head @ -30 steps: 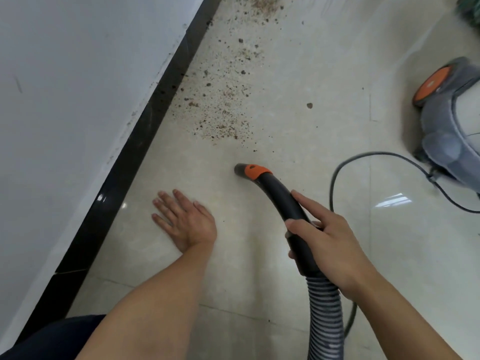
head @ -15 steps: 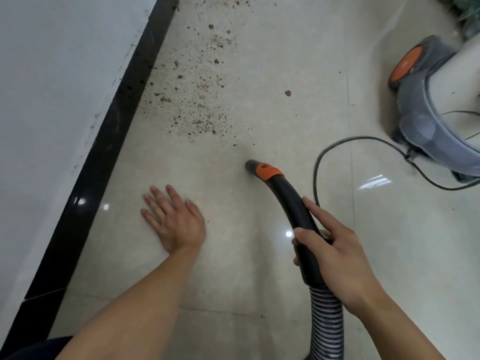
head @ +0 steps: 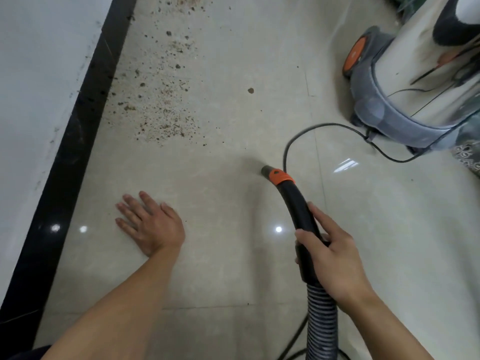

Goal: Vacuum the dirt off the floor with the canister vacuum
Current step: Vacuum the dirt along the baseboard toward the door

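Brown dirt (head: 166, 110) lies scattered over the pale tiled floor near the black baseboard, with one loose crumb (head: 250, 90) further right. My right hand (head: 335, 258) grips the black curved hose handle (head: 298, 211), whose orange-ringed nozzle (head: 268, 172) points at the floor, well short of the dirt. A ribbed grey hose (head: 322, 323) runs down from the handle. My left hand (head: 149, 224) rests flat on the floor, fingers spread. The steel canister vacuum (head: 415, 81) stands at the upper right on a grey base.
A white wall (head: 39, 87) with a black baseboard (head: 72, 152) runs along the left. A black power cord (head: 311, 131) loops on the floor from the canister towards the nozzle. A patterned fabric edge (head: 467, 157) shows at the far right.
The view has shifted so the dirt and canister sit lower and nearer. The nozzle has moved right, away from the dirt patch. My left hand stays flat on the floor.
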`<state>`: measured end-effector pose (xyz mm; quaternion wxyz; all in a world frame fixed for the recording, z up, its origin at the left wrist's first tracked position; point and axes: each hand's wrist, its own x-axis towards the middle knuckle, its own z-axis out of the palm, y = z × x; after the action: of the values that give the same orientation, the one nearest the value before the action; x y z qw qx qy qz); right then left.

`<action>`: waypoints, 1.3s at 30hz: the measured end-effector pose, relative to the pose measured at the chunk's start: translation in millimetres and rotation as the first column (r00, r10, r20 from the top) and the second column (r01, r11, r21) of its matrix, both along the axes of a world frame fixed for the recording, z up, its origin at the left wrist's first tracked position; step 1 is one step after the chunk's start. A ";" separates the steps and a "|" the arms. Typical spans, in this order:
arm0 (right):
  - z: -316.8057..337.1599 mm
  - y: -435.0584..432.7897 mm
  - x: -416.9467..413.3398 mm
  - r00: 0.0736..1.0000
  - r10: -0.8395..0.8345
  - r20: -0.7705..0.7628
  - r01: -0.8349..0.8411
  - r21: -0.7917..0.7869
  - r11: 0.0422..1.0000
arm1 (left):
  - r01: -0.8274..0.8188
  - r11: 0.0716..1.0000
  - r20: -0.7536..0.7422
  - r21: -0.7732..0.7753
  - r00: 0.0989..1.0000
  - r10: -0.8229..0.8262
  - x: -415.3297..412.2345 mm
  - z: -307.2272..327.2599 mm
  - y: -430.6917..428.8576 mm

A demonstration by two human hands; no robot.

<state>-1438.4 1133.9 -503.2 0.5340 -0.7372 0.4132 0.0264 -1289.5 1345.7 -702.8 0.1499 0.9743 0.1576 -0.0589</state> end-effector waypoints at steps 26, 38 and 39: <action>-61.9 -98.4 234.4 0.981 -0.003 0.195 -0.016 0.094 0.995 | -0.127 0.991 -0.005 -0.031 0.992 0.127 14.0 -10.1 -59.4; -11.9 -87.2 106.3 0.997 0.010 0.077 -0.022 0.159 0.987 | -0.124 0.990 -0.070 -0.059 0.990 0.120 13.3 -2.3 -58.1; -11.5 -82.6 94.0 0.997 0.003 0.080 -0.017 0.175 0.984 | -0.124 0.990 -0.081 -0.068 0.990 0.118 13.7 -1.1 -58.9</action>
<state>-1344.3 1051.4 -514.7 0.6128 -0.6898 0.3839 0.0364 -1275.8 1286.8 -703.9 0.1827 0.9538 0.2199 -0.0927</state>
